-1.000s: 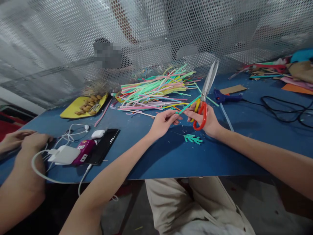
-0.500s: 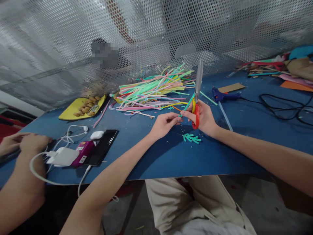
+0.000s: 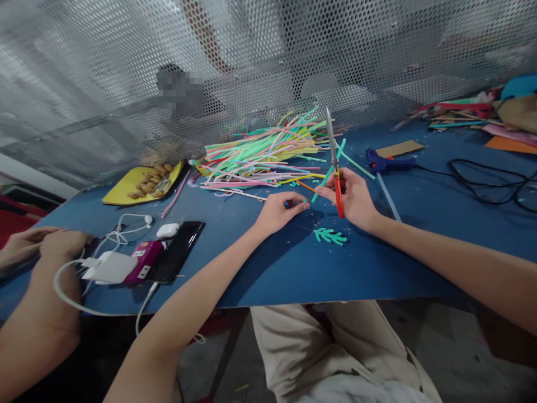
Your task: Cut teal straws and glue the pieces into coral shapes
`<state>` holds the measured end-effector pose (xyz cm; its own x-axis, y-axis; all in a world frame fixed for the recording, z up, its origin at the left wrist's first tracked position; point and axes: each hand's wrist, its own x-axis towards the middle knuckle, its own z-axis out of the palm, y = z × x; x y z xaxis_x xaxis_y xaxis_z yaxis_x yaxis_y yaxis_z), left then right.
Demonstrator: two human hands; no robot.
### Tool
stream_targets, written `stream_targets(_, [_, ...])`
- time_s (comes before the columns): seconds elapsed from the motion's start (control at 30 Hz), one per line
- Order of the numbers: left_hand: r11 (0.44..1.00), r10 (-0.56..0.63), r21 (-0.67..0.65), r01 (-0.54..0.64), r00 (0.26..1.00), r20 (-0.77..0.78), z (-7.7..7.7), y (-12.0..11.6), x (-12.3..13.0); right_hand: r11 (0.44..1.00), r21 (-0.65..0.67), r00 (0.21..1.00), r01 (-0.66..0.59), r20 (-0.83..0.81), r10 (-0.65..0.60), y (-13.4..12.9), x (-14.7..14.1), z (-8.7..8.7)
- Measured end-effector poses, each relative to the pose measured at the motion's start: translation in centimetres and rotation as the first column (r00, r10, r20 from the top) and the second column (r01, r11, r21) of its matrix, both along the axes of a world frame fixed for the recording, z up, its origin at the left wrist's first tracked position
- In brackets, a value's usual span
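My right hand is closed around scissors with red handles, their blades pointing up and away. The same hand also pinches a green pipe cleaner, which slants up past the blades. Just left of its lower end, my left hand has thumb and fingers nearly together on a tiny green bit, probably a short cut of pipe cleaner. Below both hands, a green leafy sprig made of pipe cleaner lies flat on the blue table.
Behind my hands is a heap of coloured pipe cleaners against a perforated metal screen. A blue glue gun with a black cord lies right. Left are a phone, a purple power adapter, a yellow tray and another person's hands.
My hands have drawn apart slightly. The green pipe cleaner's lower end is now away from my left fingers, and the scissors have tilted leftward.
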<state>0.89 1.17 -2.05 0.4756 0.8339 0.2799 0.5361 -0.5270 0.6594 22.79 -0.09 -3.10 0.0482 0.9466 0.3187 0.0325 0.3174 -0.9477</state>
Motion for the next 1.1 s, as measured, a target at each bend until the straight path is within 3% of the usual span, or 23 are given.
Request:
stream_targets(0.17, [0.999, 0.01, -0.046, -0.013, 0.998, -0.058, 0.0, 0.2, -0.2, 1.0, 0.002, 0.999, -0.01, 0.051, 0.01, 0.3, 0.1, -0.6])
stream_targets(0.37, [0.999, -0.048, -0.004, 0.048, 0.998, -0.028, -0.4, 0.9, -0.6, 1.0, 0.014, 0.997, -0.011, 0.082, 0.01, 0.5, 0.2, -0.9])
stream_targets(0.6, [0.997, -0.032, -0.077, 0.027, 0.998, -0.061, -1.0, 0.9, -0.5, 0.999, 0.041, 0.995, 0.006, 0.098, -0.01, 0.9, 0.3, -1.4])
stream_targets(1.1, [0.996, -0.01, -0.085, 0.007, 0.999, -0.043, -1.2, 0.8, -0.2, 1.0, 0.025, 0.996, -0.004, 0.084, 0.002, 0.7, 0.2, -1.0])
